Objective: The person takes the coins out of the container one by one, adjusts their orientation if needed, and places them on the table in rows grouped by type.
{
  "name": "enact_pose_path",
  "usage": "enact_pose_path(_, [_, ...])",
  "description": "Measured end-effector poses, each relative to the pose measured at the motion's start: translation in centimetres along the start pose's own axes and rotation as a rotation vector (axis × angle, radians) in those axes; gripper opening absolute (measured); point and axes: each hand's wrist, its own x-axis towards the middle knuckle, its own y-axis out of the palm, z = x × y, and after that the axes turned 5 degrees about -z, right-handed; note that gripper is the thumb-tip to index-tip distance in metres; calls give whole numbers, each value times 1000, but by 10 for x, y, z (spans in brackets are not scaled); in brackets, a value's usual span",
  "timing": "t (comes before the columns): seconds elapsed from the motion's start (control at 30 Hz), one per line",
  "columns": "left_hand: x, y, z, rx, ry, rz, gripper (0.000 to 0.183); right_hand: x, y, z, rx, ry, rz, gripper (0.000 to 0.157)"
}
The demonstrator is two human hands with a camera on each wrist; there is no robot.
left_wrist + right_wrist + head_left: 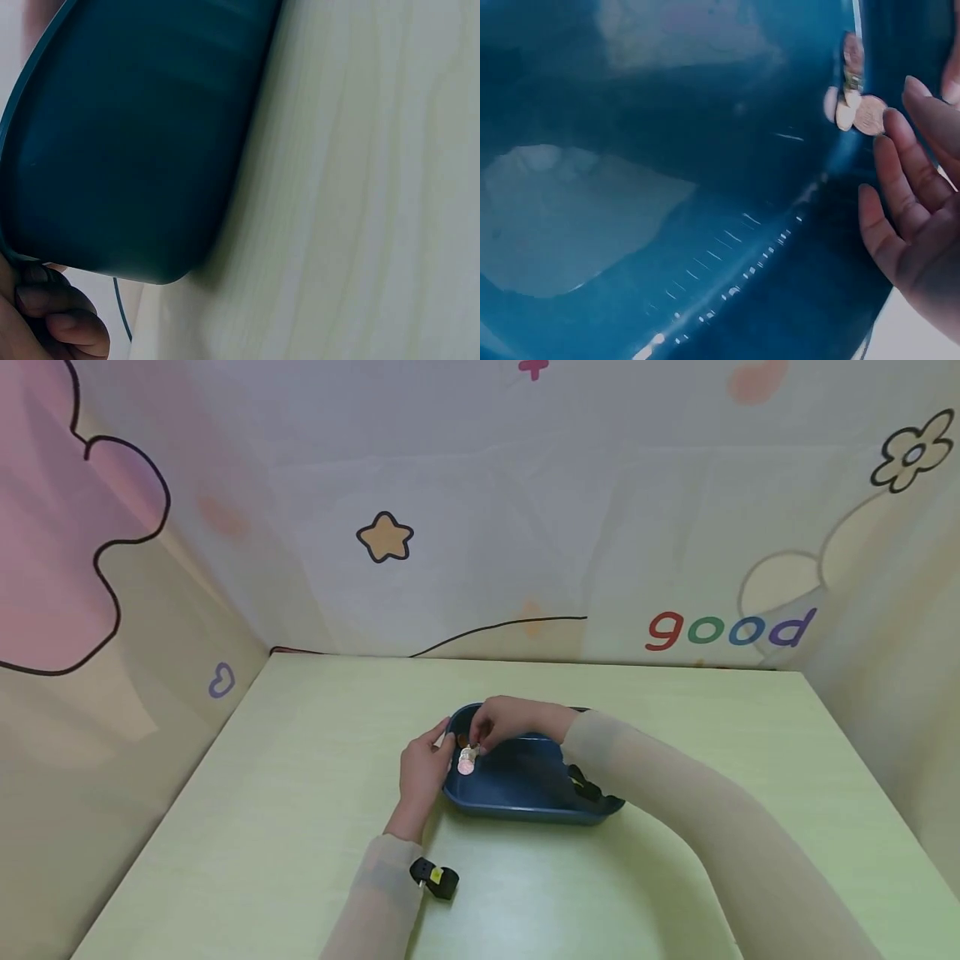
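A dark blue tray (517, 785) with raised walls stands on the table. My left hand (423, 768) grips its left end, the thumb near the rim. In the left wrist view, the curled fingers (67, 311) show beneath the tray's edge. Several coins lie inside at the left end: a copper-coloured coin (869, 115) and a few paler coins (845, 114), some overlapping. My right hand (510, 722) reaches over the tray to these coins. Its fingers (904, 195) are loosely bent, one fingertip at the copper-coloured coin's edge; whether it touches I cannot tell. No coin shows in its grasp.
The pale wood-grain table (322, 735) runs back to a printed cloth backdrop (480, 527). A small black wrist camera (435, 878) is on the left sleeve, another (583, 783) on the right, over the tray's right end.
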Motion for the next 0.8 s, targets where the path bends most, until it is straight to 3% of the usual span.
enact_pose_path(0.27, [-1,-1,1,4,1,3,39,12,18,-4,-61,-5,23,18])
enact_pose_path(0.8, [0,-2,1,1,9,15,38,21,37,-3,-102,-7,-61,12])
